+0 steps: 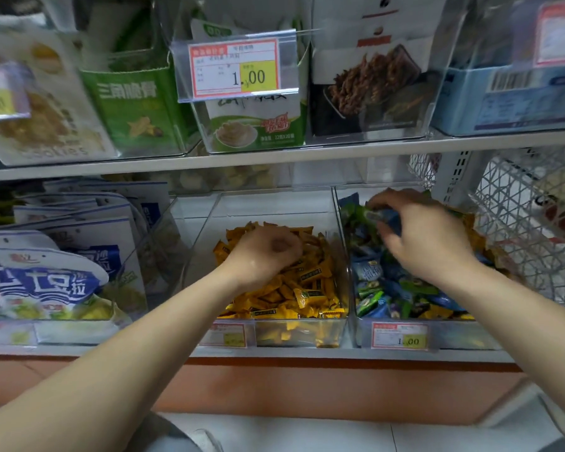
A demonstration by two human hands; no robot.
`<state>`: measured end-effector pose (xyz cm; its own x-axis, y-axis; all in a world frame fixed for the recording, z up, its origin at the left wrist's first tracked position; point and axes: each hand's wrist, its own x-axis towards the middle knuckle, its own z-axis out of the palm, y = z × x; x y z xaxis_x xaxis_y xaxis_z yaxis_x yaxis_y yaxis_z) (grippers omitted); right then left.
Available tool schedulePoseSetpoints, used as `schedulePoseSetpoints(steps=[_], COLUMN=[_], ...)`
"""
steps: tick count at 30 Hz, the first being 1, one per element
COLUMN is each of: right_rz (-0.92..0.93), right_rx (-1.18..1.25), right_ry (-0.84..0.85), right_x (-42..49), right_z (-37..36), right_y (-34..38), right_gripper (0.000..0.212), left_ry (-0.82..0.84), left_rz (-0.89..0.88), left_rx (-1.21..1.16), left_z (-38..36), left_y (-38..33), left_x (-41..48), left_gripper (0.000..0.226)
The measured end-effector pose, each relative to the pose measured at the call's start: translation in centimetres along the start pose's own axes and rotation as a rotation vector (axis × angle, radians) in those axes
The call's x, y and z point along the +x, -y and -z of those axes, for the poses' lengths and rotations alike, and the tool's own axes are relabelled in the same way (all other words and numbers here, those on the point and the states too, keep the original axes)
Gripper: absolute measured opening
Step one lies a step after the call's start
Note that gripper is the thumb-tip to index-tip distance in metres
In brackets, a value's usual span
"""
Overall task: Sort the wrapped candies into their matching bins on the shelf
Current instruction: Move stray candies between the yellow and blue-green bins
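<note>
Yellow candies (307, 288) under knuckles-up left hand (262, 252), grip unclear; right hand (429, 243) pinching blue candy (389, 219), palm down.

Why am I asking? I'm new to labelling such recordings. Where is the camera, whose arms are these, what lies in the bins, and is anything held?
There is no machine here. These are a person's two bare arms, filmed by one camera worn on the head, which looks forward and down at a shop shelf. The left hand reaches into the middle clear bin, which is full of yellow candies. Its fingers curl downward, and whether they grip anything is hidden. The right hand is over the right bin, where green and blue candies lie mixed with some yellow ones. It pinches a few wrapped pieces, blue and green. Snack bags stand to the left, and snack boxes sit on the shelf above.
</note>
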<state>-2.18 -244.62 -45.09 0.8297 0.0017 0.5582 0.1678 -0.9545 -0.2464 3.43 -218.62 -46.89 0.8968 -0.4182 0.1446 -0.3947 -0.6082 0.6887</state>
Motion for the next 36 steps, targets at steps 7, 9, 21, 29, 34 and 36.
schedulePoseSetpoints(steps=[7, 9, 21, 29, 34, 36], right_rz=[0.064, 0.049, 0.109, 0.128, 0.132, 0.126], right_rx=[-0.403, -0.297, 0.002, 0.047, 0.053, 0.057], right_ry=[0.327, 0.195, 0.639, 0.649, 0.636, 0.634], right_x=[-1.3, -1.2, -0.3, -0.3, -0.5, -0.5], right_z=[-0.5, -0.1, -4.1, -4.1, -3.9, -3.9], right_y=[-0.1, 1.0, 3.1, 2.7, 2.7, 2.8], right_gripper=[0.033, 0.028, 0.075, 0.075, 0.072, 0.073], left_ry=[0.3, 0.36, 0.212, -0.001, 0.278, 0.458], left_rz=[-0.057, -0.064, -0.134, 0.049, -0.166, -0.126], left_rx=[0.273, 0.271, 0.592, 0.793, 0.307, 0.331], left_z=[-3.6, -4.8, -4.1, -1.3, -3.6, -4.1], left_y=[0.5, 0.7, 3.3, 5.2, 2.5, 2.4], left_x=[0.4, 0.9, 4.4, 5.5, 4.5, 4.1], left_gripper=[0.06, 0.075, 0.057, 0.045, 0.034, 0.047])
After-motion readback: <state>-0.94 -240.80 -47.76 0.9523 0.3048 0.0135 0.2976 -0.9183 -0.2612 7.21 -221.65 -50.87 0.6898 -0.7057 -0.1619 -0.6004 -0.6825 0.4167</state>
